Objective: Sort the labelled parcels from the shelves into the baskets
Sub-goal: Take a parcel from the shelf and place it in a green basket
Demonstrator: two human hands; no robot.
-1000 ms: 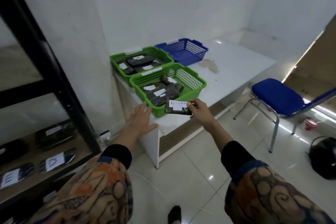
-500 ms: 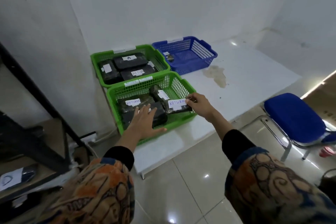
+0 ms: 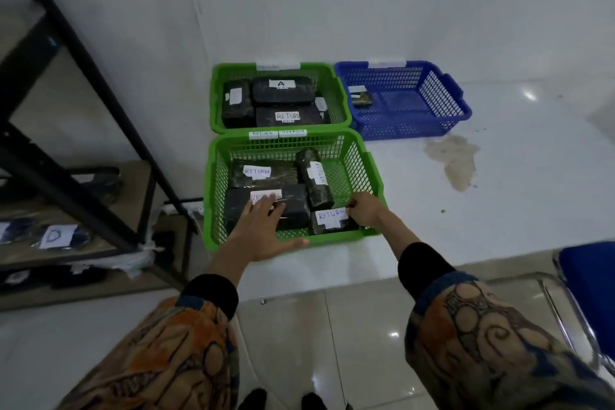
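Observation:
The near green basket [image 3: 213, 190], tagged RETURN and OVERDUE, holds several dark wrapped parcels with white RETURN labels. My right hand [image 3: 366, 210] pinches the right end of a small RETURN parcel [image 3: 329, 221] that lies in the basket's front right corner. My left hand [image 3: 263, 226] is spread flat, fingers over a larger RETURN parcel [image 3: 289, 203] at the front left, thumb over the basket's front rim. The far green basket [image 3: 216, 96] holds several parcels, one marked A and one RETURN. The blue basket [image 3: 462, 103] holds one small parcel [image 3: 361, 98].
All three baskets stand on a white table [image 3: 499, 203] with a brown stain [image 3: 456, 160]. A black-framed shelf [image 3: 83, 83] at left carries more parcels, one labelled D [image 3: 55, 236]. A blue chair [image 3: 589, 289] stands at right beside the table's front edge.
My right hand has carried the small RETURN parcel over the rim and down into the near green basket. My left hand has come to the parcel at the front left. The view has closed in.

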